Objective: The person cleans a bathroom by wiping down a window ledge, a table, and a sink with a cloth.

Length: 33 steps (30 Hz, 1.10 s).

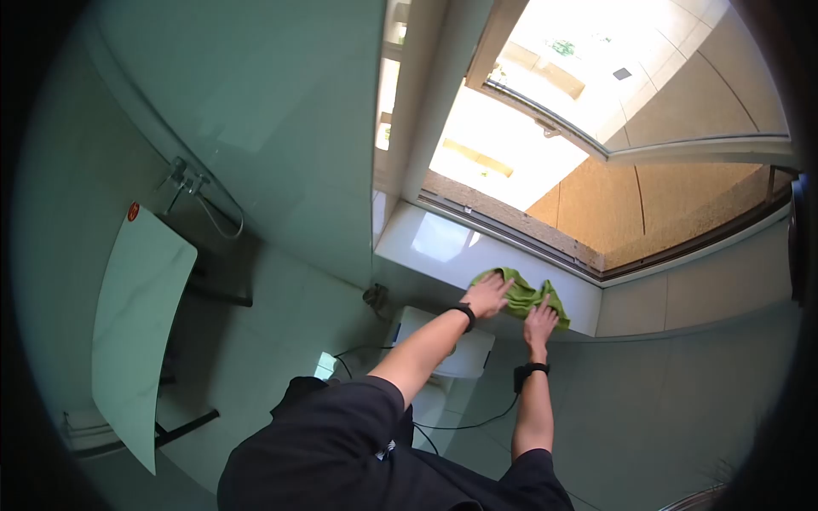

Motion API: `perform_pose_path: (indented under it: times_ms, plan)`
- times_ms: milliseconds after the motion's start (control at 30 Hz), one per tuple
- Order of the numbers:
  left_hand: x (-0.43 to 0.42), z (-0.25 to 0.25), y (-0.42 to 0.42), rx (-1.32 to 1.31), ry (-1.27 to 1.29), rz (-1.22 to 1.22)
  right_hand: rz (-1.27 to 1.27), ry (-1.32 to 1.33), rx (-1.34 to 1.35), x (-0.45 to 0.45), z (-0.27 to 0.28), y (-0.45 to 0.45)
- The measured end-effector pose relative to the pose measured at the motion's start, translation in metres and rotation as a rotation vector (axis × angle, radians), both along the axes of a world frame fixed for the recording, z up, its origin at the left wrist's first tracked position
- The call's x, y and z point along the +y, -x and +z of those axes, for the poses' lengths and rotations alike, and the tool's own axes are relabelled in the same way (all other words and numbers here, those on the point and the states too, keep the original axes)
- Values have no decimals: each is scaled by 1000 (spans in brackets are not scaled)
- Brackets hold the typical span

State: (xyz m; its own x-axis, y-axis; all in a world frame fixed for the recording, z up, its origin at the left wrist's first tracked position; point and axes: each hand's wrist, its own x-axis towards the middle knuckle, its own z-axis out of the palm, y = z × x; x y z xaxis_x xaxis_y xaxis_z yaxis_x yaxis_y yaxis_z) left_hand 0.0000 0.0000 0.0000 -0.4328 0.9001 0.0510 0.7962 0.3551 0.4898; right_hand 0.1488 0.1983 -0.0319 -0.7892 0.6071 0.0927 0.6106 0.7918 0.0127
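Green cloth (521, 298): from my remote station I am seeing it lying rumpled on the white sill (405, 238), at four o'clock of mid-view, with the window (630, 85) standing open toward its one o'clock.

Step, my judgement: I am reading this as working the cloth against the sill; wiping is looking likelier than folding, though a single view is not settling it. Next move, by my reading: it is calling for even pressure under both hands, with the loose folds being kept from slipping over the near edge, at the cloth's seven o'clock.

Fingers, left hand (487, 295): at the cloth's nine o'clock, they are lying spread on top of the fabric. Right hand (541, 324): at its five o'clock, they are reaching over the cloth, extended and slightly apart. Whether either thumb is pinching a fold underneath, I cannot tell.

Note: a cable (477, 425) is trailing from the right wristband (521, 377) toward eight o'clock; I am counting it as a snag risk.
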Motion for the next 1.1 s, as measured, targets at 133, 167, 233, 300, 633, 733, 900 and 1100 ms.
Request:
perform_pose_path:
  times_ms: [133,167,233,300,633,733,900,1100]
  plan:
    - [-82,7,53,9,82,254,95,110,40,-95,5,49]
    - [-69,9,60,-5,44,299,129,63,58,-80,19,53]
    - [-118,-6,67,27,48,393,216,117,73,-131,18,57]
    - [-161,-6,76,119,-24,432,303,169,102,-169,31,70]
    - [-336,116,14,138,-600,475,440,364,681,-248,156,89]
    - [-380,171,-8,122,-702,580,510,314,949,-273,198,103]
    - [-421,240,9,239,-813,671,647,236,1133,-309,283,126]
    - [-429,382,54,598,-1058,631,801,256,1302,-352,408,157]
